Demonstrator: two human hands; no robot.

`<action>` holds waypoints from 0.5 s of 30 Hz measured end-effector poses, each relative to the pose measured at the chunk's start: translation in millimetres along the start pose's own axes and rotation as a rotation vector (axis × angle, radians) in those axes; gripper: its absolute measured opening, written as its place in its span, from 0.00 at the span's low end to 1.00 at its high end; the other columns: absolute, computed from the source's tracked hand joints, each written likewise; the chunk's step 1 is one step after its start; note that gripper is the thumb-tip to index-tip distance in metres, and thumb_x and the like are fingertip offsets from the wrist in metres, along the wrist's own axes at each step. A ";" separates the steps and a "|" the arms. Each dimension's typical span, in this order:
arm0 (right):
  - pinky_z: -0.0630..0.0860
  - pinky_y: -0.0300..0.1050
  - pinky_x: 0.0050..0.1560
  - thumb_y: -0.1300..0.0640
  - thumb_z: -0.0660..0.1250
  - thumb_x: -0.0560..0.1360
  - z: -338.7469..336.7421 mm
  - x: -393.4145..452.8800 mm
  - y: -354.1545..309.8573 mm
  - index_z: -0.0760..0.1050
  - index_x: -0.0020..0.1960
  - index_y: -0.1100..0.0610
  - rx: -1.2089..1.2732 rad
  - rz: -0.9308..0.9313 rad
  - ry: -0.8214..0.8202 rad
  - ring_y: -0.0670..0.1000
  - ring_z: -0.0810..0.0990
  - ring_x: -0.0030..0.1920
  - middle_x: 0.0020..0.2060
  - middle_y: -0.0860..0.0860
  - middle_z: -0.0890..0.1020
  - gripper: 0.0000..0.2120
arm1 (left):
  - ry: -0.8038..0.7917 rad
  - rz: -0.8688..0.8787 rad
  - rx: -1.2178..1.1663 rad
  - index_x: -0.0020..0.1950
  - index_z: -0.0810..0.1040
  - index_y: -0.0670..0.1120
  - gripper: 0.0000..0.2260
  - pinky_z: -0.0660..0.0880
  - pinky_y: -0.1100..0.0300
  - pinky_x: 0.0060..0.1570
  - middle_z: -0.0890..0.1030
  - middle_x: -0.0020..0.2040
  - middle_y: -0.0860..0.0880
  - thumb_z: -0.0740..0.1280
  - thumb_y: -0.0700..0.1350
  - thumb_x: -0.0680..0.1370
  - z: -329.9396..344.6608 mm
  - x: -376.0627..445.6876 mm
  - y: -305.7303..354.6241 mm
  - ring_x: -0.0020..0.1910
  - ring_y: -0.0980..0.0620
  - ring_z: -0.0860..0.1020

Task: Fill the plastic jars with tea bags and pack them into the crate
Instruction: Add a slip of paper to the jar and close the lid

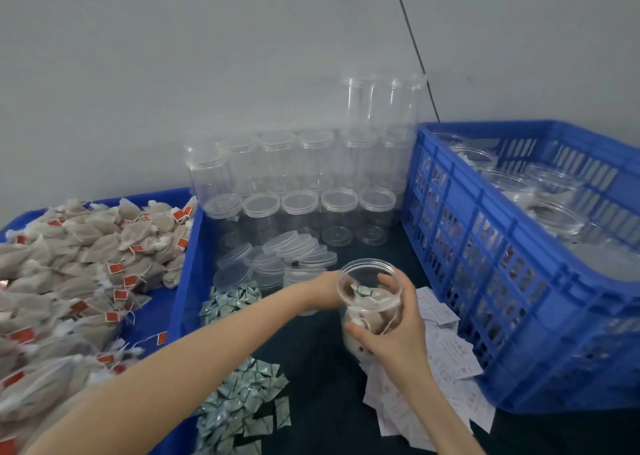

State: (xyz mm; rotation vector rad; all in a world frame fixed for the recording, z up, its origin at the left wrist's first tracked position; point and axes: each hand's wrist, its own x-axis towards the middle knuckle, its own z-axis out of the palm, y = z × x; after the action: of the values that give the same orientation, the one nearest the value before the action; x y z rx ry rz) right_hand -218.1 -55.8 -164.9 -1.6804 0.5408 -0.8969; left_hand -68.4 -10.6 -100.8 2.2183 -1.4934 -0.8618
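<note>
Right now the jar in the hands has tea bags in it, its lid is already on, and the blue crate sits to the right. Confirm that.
One error: the jar has no lid; the head view shows its mouth open. Tea bags are inside, and the blue crate sits to the right.

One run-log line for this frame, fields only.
stage: filling | right hand: grips open jar, tea bags inside | left hand: at jar's far side, grip hidden | lid: off | crate: holds jars

Open dark table (322,361) between sachet piles (242,409) and paper slips (446,357). Empty jars (298,177) and loose lids (294,250) wall off the back, with the crate (485,281) blocking the right side.
</note>
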 end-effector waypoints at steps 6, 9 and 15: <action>0.70 0.28 0.54 0.64 0.83 0.59 -24.1 11.3 -3.0 0.64 0.58 0.23 -0.021 0.012 0.124 0.31 0.74 0.57 0.57 0.33 0.75 0.48 | 0.035 -0.003 0.002 0.58 0.76 0.35 0.10 0.71 0.49 0.63 0.78 0.58 0.38 0.62 0.38 0.79 36.6 30.4 10.8 0.59 0.41 0.76; 0.72 0.36 0.59 0.63 0.83 0.60 -29.6 14.6 -2.0 0.65 0.62 0.28 -0.028 0.016 0.106 0.38 0.76 0.60 0.59 0.33 0.75 0.46 | 0.080 0.073 0.120 0.64 0.74 0.38 0.15 0.71 0.47 0.63 0.76 0.63 0.40 0.64 0.40 0.78 56.5 37.8 5.2 0.63 0.41 0.74; 0.72 0.27 0.55 0.62 0.84 0.60 -37.1 16.3 -0.7 0.65 0.65 0.32 -0.011 0.043 0.092 0.35 0.75 0.60 0.59 0.31 0.75 0.45 | 0.199 0.157 0.208 0.58 0.78 0.42 0.11 0.74 0.49 0.56 0.80 0.56 0.44 0.64 0.44 0.78 61.0 47.2 -3.6 0.56 0.46 0.77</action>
State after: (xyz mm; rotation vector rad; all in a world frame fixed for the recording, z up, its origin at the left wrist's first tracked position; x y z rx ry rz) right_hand -237.5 -90.1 -155.5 -1.6367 0.6429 -0.9453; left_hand -92.5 -48.7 -163.4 2.2144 -1.6962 -0.4416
